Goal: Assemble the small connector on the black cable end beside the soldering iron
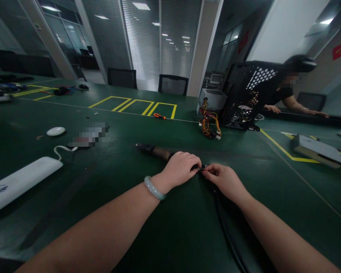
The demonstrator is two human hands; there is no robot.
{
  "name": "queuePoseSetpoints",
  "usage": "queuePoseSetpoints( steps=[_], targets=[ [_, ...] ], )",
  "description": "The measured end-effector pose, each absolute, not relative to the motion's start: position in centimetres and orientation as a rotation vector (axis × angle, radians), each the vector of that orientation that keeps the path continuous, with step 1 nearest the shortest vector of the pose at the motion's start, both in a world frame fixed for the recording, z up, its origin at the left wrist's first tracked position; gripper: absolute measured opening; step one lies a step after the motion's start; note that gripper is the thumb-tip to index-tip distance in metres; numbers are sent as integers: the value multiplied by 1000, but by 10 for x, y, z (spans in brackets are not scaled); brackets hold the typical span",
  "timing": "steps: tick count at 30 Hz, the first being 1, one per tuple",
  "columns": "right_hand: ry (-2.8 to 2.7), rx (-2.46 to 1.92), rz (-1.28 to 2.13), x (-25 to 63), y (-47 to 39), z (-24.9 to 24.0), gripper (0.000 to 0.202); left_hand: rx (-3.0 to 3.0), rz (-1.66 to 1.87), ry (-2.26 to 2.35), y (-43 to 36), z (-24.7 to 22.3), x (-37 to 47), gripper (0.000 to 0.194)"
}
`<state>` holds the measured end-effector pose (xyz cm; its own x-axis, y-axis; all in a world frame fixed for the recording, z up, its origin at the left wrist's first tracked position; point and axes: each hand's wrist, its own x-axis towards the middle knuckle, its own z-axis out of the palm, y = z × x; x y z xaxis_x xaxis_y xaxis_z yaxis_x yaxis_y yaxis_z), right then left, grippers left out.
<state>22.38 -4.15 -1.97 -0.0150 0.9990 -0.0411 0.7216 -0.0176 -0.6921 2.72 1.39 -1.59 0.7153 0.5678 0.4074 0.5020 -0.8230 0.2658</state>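
A dark cylindrical tool [156,151] with a brownish middle lies on the green table, its narrow metal tip to the left. My left hand [182,167], with a pale bangle [154,188] at the wrist, is wrapped round the tool's right end. Close beside it, my right hand [223,178] pinches a small dark piece at that end, by the black cable [226,223]. The fingertips of both hands nearly meet, and the exact joint between them is too small to make out. From there the cable runs down toward the table's near edge.
On the green table [116,220] are a white power strip [25,182], a white oval object [56,131], an orange-handled screwdriver [160,116], a power supply with wires [213,99], a black computer case [248,94] and a metal box [318,151]. Another person stands behind, right.
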Motion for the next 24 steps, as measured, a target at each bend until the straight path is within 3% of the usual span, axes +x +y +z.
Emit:
queuePoseSetpoints(
  steps=[12,24],
  targets=[
    [-1784,-1787,769,222,-43,-16,23,2779,742,871,11,-13,26,17],
    [-1788,-1776,745,224,-43,-19,20,2742,796,881,10,-15,26,10]
  ],
)
